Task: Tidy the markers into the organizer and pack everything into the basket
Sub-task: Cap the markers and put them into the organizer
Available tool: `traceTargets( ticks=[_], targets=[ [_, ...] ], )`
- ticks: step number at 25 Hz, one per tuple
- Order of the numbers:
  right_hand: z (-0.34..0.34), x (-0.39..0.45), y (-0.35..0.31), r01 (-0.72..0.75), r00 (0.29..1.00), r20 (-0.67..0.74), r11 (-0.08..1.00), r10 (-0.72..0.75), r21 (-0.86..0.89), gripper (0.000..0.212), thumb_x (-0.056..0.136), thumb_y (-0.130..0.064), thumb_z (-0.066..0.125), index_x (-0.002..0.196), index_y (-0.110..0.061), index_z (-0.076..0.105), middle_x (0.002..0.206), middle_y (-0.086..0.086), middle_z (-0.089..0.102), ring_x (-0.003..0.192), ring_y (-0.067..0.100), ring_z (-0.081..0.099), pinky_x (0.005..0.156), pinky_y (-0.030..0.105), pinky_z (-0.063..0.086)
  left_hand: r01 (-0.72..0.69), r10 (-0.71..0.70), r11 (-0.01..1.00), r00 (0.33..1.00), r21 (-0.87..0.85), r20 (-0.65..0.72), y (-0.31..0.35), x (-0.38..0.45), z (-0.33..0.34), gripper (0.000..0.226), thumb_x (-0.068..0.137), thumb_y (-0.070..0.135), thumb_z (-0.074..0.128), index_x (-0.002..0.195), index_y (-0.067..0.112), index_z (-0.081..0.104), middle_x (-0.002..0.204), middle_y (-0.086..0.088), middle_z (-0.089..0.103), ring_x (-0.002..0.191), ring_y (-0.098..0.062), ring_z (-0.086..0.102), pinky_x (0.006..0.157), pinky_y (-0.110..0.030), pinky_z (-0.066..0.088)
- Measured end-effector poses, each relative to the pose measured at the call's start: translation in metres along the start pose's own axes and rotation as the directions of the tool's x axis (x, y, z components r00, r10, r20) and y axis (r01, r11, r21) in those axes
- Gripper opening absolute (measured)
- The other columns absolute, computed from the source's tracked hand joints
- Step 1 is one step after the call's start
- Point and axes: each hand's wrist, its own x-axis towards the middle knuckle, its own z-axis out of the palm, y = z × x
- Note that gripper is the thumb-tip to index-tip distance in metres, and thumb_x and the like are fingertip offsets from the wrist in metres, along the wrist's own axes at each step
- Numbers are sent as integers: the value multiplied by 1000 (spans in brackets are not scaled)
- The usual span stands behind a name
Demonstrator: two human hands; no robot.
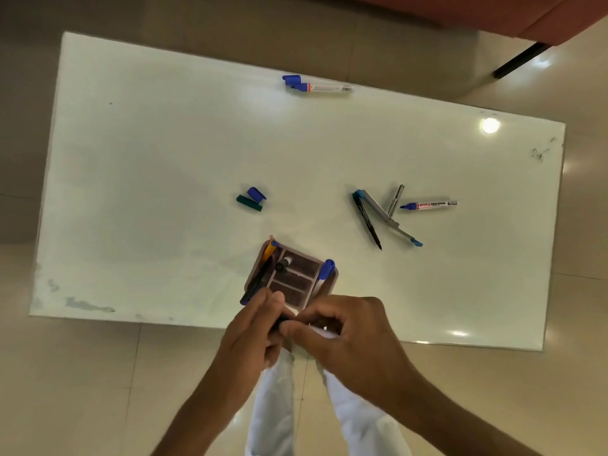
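A brown compartmented organizer [297,284] stands near the white table's front edge, with pens in its left slot, a black-capped marker inside and a blue-capped marker [325,269] at its right side. Just in front of it, my left hand [253,327] and my right hand [342,334] are pressed together around one marker [324,332]; only its dark end and a bit of white barrel show. Loose on the table lie a blue-tipped uncapped marker [431,205], a black pen [367,220], two grey pens [388,218], and a white marker [324,88] at the far edge.
A loose blue cap [256,193] and a green cap [249,203] lie at mid-table. Another blue cap [292,81] rests by the far marker. The white table [148,176] stands on a tiled floor; a red seat [543,14] is at the top right. No basket shows.
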Motion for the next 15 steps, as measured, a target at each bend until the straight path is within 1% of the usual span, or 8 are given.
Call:
traceTargets(
  ticks=[2, 4, 6, 9, 11, 13, 14, 15],
  targets=[
    [15, -3, -6, -55, 996, -68, 998, 56, 16, 28, 83, -50, 82, 80, -22, 77, 61, -7, 69, 61, 11, 67, 58, 19, 54, 109, -120, 984, 990, -144, -71, -6, -5, 5, 39, 108, 23, 45, 84, -5, 56, 46, 3, 35, 37, -6, 30, 38, -15, 30],
    [26, -1, -8, -73, 994, -83, 996, 69, -42, 32, 84, -54, 80, 78, -22, 75, 55, -8, 63, 57, 9, 63, 55, 13, 47, 135, -156, 973, 983, -184, -101, -11, -8, 3, 40, 109, 20, 44, 77, -2, 56, 45, 3, 31, 37, -7, 26, 37, -16, 26],
    [34, 0, -7, -28, 1000, -4, 989, 28, -147, 37, 90, -57, 71, 79, -21, 73, 58, -7, 61, 59, 11, 61, 57, 12, 44, 137, -165, 969, 978, -204, -128, -15, -13, -6, 44, 103, 32, 49, 76, -2, 56, 46, 1, 31, 39, -10, 25, 38, -18, 24],
    [44, -2, -9, 180, 980, 136, 938, -145, -297, 49, 100, -62, 48, 85, -19, 65, 78, -4, 56, 69, 9, 52, 60, 17, 39, 107, -115, 991, 988, -79, -104, -15, -20, -22, 66, 90, 60, 49, 92, -5, 62, 49, 1, 40, 42, -13, 30, 42, -21, 27],
    [43, 0, -13, 257, 963, 166, 903, -210, -343, 49, 102, -62, 42, 90, -20, 64, 86, -3, 53, 78, 6, 51, 63, 19, 43, 63, -57, 997, 992, 50, -113, -11, -20, -33, 72, 90, 78, 44, 106, 11, 66, 51, 6, 47, 43, -10, 33, 42, -22, 30],
    [29, 11, -17, 135, 991, 30, 976, -132, -174, 38, 104, -49, 54, 87, -18, 64, 77, -4, 62, 69, 1, 61, 60, 16, 46, 40, -31, 999, 969, 32, -245, -6, -13, -49, 65, 95, 74, 39, 111, 18, 67, 50, 7, 40, 42, -11, 31, 42, -25, 29],
    [20, 18, -18, 65, 993, -91, 995, -71, -76, 31, 104, -41, 60, 87, -16, 66, 72, -5, 67, 64, -1, 65, 58, 13, 48, 33, -35, 999, 942, -10, -333, -3, -8, -58, 61, 99, 68, 35, 111, 17, 67, 50, 7, 37, 41, -11, 31, 44, -25, 29],
    [9, 25, -15, 35, 975, -218, 999, -41, -33, 24, 103, -37, 64, 90, -18, 69, 70, -9, 71, 63, -3, 69, 57, 11, 50, 22, -42, 998, 914, -54, -404, 1, -2, -67, 59, 103, 63, 32, 110, 17, 68, 50, 6, 35, 41, -11, 32, 47, -27, 29]
  ],
)
